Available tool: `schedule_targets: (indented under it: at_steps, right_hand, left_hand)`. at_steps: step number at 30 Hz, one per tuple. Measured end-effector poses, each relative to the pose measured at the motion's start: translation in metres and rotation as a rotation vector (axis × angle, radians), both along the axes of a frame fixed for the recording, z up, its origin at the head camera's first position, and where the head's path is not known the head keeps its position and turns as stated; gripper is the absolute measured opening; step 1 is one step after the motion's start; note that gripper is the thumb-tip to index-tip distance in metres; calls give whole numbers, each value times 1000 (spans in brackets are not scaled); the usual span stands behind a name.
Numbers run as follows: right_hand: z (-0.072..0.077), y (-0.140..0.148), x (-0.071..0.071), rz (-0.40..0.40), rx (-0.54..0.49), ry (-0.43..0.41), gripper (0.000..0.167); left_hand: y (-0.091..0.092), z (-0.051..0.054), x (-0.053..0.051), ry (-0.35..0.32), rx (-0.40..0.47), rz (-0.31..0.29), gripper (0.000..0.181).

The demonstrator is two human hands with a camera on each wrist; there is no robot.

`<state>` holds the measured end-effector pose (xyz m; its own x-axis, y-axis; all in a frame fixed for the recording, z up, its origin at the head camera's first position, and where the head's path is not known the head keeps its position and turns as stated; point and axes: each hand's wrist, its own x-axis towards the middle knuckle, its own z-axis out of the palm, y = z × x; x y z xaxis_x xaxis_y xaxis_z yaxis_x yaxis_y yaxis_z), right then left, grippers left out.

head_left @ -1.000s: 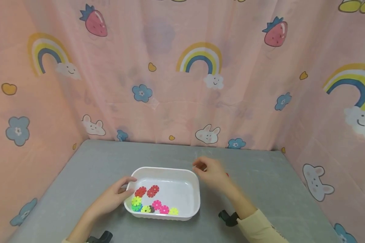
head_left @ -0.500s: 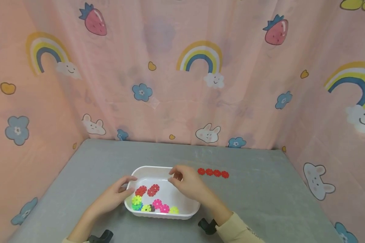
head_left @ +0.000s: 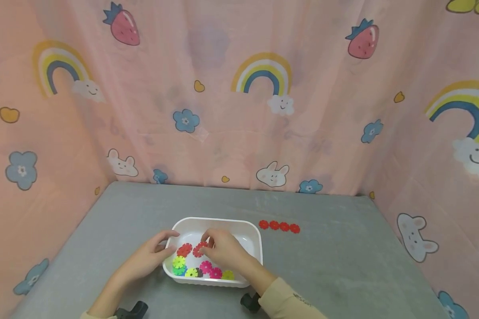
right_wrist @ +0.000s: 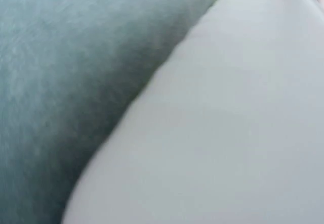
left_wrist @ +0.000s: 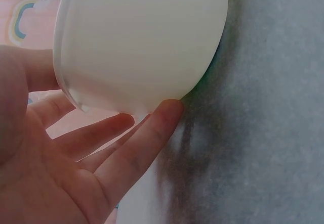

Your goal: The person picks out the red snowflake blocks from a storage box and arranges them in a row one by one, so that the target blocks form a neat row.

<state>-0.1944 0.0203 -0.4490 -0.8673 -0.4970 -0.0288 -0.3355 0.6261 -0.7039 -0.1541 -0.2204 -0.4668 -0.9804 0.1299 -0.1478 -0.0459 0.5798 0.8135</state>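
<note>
A white tray (head_left: 213, 284) is gripped at its left end by my left hand (head_left: 145, 259), thumb and fingers round the rim. The left wrist view shows fingers of that hand (left_wrist: 86, 153) against the outer wall of the tray (left_wrist: 147, 47). Over the inside of the tray is my right hand (head_left: 227, 252), thumb and index finger parted at two overlapping red flower-shaped pieces (head_left: 197, 251); no firm pinch shows. Left of these lie more red pieces (head_left: 184, 250). The right wrist view holds only the tray's outer wall (right_wrist: 202, 133) and tabletop, no fingers.
Yellow (head_left: 179, 262), green (head_left: 178, 270) and pink pieces (head_left: 215, 273) lie along the tray's front and left. Beyond its right end, several red pieces stand in a row (head_left: 284, 227) on the grey table (head_left: 343, 252). A patterned pink curtain (head_left: 223, 146) hangs behind.
My right hand has moved left and nearer from beside the tray's back right corner to the red pieces inside, uncovering the red row. My left hand stays at the tray.
</note>
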Motion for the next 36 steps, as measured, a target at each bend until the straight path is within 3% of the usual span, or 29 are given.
schedule_targets:
  at_steps: [6, 18, 29, 36]
  right_hand:
    - [-11, -7, -4, 8, 78, -36, 23]
    - [-18, -16, -9, 30, 211, -48, 31]
    - [-20, -14, -8, 35, 218, -26, 22]
    - [-20, -12, -5, 8, 208, -11, 25]
  left_hand:
    - [-1, -1, -1, 2, 3, -13, 48]
    - [-2, 0, -1, -15, 11, -18, 47]
    - [-1, -1, -1, -1, 17, -23, 47]
    - [-1, -1, -1, -3, 13, -23, 47]
